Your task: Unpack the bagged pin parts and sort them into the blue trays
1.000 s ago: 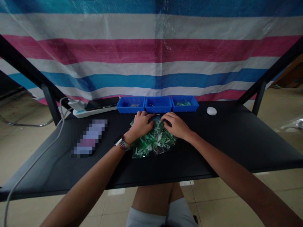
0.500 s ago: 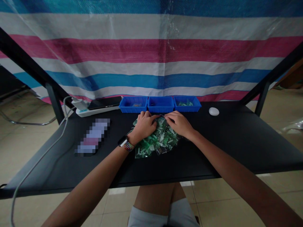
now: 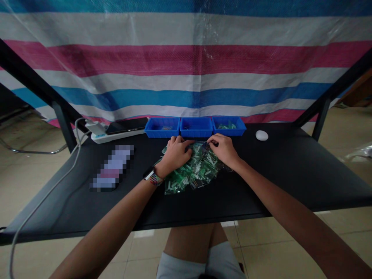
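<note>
1. Two hands are at work: the left hand [image 3: 176,155] and the right hand [image 3: 223,149].
2. One pile of packets [image 3: 190,174] lies on the black surface [image 3: 290,166], between and beneath the hands; its packets overlap too much to count.
3. Three blue trays stand in a row just beyond the pile: the left tray [image 3: 162,133] with a few small pieces, the middle tray [image 3: 196,133] with a thin dark bit at its left end, the right tray [image 3: 229,131] with some green and pale pieces.
4. The packets look clear and glossy, mostly green, with pale strips showing through; a few near the front are darker.
5. The left fingers are slightly parted over the pile's left side, thumb towards the middle; the right thumb and forefinger come close together at its far right edge. At this size, I cannot tell whether either hand pinches anything.
6. One watch [image 3: 149,173] and one woven bracelet [image 3: 155,179] (multicoloured) circle the left wrist.
7. One white rounded object [image 3: 262,135] sits well to the right; at the left are one white power strip [image 3: 116,135] and one blurred-out item [image 3: 112,168].
</note>
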`<state>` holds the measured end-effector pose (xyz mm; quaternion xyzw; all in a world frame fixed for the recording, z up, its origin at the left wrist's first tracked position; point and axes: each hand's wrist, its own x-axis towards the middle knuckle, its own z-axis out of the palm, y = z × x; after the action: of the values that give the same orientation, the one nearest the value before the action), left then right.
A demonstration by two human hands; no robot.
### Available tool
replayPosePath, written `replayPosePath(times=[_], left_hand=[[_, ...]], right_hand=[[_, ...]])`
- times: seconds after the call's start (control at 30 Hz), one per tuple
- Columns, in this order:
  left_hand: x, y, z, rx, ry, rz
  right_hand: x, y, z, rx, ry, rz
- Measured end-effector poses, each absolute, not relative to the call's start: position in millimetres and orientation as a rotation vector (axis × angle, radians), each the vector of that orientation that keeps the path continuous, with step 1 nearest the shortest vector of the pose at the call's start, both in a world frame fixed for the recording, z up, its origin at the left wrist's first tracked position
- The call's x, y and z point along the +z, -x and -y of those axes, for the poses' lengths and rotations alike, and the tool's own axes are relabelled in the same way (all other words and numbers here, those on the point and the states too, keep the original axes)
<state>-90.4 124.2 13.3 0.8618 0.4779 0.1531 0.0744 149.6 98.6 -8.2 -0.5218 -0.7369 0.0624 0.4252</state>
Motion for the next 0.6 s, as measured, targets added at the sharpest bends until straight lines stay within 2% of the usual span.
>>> replayPosePath(times=[0.13,0.33,0.6], left_hand=[[10.6,91.5,-125.9,0.549,-2.547,-1.412],[18.5,91.1,-122.6,0.917,-2.404,-1.213],[30.6,88.8,-115.4,0.948,-2.405,-1.03]], right_hand=[[-1.7,-148.3,-95.7,0.133,1.249,1.788],[1.4,-140.8,-92.7,0.48,1.172,1.616],[5.5,-134.1,-87.0,0.663,1.07,1.511]])
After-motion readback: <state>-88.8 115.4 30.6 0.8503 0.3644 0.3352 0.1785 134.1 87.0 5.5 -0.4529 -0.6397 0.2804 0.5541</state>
